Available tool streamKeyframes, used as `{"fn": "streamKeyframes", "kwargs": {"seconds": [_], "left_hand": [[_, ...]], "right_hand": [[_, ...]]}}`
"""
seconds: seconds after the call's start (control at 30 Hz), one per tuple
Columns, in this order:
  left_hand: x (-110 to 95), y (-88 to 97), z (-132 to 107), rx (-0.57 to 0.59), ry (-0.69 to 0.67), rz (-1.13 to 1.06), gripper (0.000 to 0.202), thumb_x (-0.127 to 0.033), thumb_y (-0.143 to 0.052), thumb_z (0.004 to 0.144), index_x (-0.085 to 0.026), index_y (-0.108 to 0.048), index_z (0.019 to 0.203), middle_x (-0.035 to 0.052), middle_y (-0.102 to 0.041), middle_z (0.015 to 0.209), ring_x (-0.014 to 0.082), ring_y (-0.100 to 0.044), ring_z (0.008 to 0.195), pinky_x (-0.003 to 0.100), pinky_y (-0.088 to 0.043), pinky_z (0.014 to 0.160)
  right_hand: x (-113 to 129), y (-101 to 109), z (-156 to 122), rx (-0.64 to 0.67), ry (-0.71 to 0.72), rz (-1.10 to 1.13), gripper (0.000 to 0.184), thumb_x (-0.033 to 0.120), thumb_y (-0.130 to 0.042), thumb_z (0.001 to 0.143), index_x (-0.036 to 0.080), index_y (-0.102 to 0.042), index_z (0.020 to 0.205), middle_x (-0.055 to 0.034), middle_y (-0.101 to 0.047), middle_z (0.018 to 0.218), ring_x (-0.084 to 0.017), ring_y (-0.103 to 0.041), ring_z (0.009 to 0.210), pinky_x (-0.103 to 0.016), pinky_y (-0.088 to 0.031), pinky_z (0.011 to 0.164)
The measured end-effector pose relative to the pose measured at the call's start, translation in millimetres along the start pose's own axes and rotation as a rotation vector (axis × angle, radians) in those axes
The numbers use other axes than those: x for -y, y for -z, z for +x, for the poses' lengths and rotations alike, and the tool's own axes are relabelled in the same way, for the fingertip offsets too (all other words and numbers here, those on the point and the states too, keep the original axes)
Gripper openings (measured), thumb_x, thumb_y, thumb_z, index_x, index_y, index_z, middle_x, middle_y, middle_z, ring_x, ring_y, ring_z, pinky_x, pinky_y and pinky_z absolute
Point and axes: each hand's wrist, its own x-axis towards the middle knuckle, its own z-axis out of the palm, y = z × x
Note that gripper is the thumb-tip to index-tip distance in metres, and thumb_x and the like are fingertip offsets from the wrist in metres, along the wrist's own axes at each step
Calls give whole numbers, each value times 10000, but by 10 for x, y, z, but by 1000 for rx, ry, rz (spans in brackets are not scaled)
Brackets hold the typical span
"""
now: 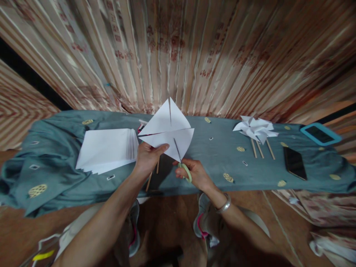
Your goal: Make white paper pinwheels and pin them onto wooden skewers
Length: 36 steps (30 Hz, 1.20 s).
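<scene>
My left hand (148, 157) pinches the lower edge of a white square paper sheet (167, 128) and holds it up above the table. The sheet has slits cut in from its corners. My right hand (194, 173) is closed on green-handled scissors (182, 161), and their blades reach into the sheet from its lower right corner. A metal bangle sits on my right wrist.
A stack of white paper (107, 149) lies left on the teal cloth (55, 163). Finished paper pinwheels on wooden sticks (257, 131) lie to the right, beside a black phone (294, 163) and a blue-cased device (319, 134). Loose sticks (150, 180) lie under my hands. A curtain hangs behind.
</scene>
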Motion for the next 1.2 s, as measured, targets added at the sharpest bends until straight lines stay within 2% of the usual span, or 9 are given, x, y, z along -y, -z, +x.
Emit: {"fn": "streamKeyframes", "kwargs": {"seconds": [0.23, 0.53, 1.2], "left_hand": [[-8, 2, -30, 23, 50, 27, 283, -297, -827, 526, -128, -714, 723, 45, -736, 728, 201, -664, 659, 314, -534, 659], [22, 3, -24, 18, 25, 28, 294, -303, -824, 533, -131, -717, 746, 48, -743, 750, 211, -676, 683, 319, -541, 667], [-4, -7, -57, 36, 41, 32, 257, -277, -812, 547, -138, -715, 740, 44, -743, 755, 201, -668, 674, 312, -535, 671]], "right_hand": [[2, 12, -3, 0, 27, -33, 479, 592, -824, 565, 178, -682, 760, 24, -634, 558, -100, -514, 502, -233, -403, 501], [15, 12, 3, 6, -10, 4, 484, 566, -848, 536, 174, -700, 779, 25, -633, 551, -100, -520, 487, -237, -426, 494], [-33, 19, 4, -7, 13, -37, 455, 569, -808, 607, 161, -707, 781, -1, -637, 550, -105, -526, 490, -242, -426, 492]]}}
